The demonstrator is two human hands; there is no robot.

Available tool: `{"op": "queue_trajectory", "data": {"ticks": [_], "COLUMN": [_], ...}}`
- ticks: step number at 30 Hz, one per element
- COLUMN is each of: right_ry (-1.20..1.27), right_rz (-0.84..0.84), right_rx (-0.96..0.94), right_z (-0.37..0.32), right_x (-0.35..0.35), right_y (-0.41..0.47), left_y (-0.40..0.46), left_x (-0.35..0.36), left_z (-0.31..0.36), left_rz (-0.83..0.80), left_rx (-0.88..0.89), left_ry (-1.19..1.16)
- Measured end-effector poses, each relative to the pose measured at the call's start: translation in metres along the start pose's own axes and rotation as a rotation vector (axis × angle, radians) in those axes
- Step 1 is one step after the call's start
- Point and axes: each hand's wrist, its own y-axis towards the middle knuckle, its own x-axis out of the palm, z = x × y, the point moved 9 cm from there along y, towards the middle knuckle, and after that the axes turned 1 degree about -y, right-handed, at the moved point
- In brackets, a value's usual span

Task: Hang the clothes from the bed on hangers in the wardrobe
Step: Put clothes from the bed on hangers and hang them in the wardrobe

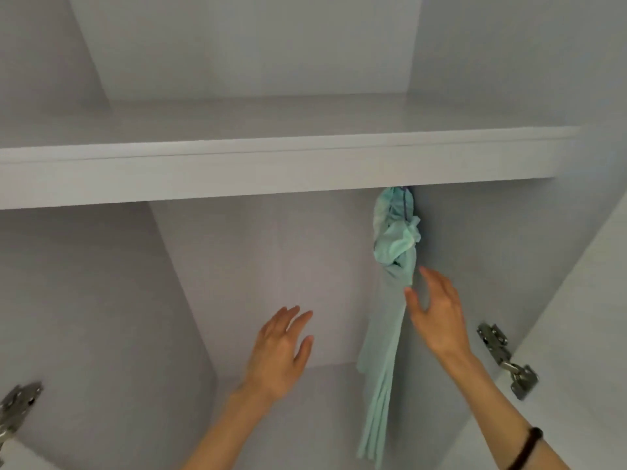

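A mint-green garment (390, 307) hangs inside the white wardrobe, bunched near its top, close to the right inner wall. Its hanger is mostly hidden under the shelf (271, 167); only a dark bit shows at the top. My right hand (437, 317) is just right of the garment at mid height, fingers spread, fingertips beside the cloth and holding nothing. My left hand (281, 351) is raised lower and to the left, fingers apart, empty, in front of the wardrobe's back panel. The rail and the bed are out of view.
A thick white shelf spans the wardrobe above the hanging space, with another compartment over it. Metal door hinges sit at the right (505, 361) and lower left (17, 408). The open right door (576, 300) stands at the frame's right edge.
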Motion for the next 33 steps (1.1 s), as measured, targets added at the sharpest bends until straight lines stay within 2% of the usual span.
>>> {"op": "queue_trajectory", "data": {"ticks": [5,8,11,14,17,23,29,33], "right_ry": [0.246,0.294,0.303,0.368,0.395,0.638,0.669,0.698], "right_rz": [-0.019,-0.014,-0.041,-0.147,-0.253,-0.432,-0.393,-0.335], "right_rx": [0.315,0.337,0.321,0.344,0.373,0.399,0.422,0.365], "right_z": [0.036,0.038,0.032,0.025,0.03,0.03,0.031,0.027], "right_x": [-0.007,-0.01,-0.01,0.006,0.022,0.046,0.059,0.057], "right_y": [0.046,0.075,0.099,0.117,0.128,0.134,0.141,0.146], "left_y": [0.059,0.087,0.116,0.138,0.152,0.162,0.16,0.164], "left_x": [0.039,0.065,0.08,0.09,0.099,0.108,0.103,0.099], "left_z": [0.054,0.084,0.09,0.09,0.101,0.105,0.099,0.098], "left_rz": [-0.084,-0.133,-0.1,-0.058,-0.071,-0.03,0.068,0.065], "left_rx": [0.158,0.196,0.046,-0.125,-0.146,-0.177,-0.181,-0.144], "left_ry": [-0.226,-0.353,-0.529,-0.682,-0.763,-0.783,-0.716,-0.686]}}
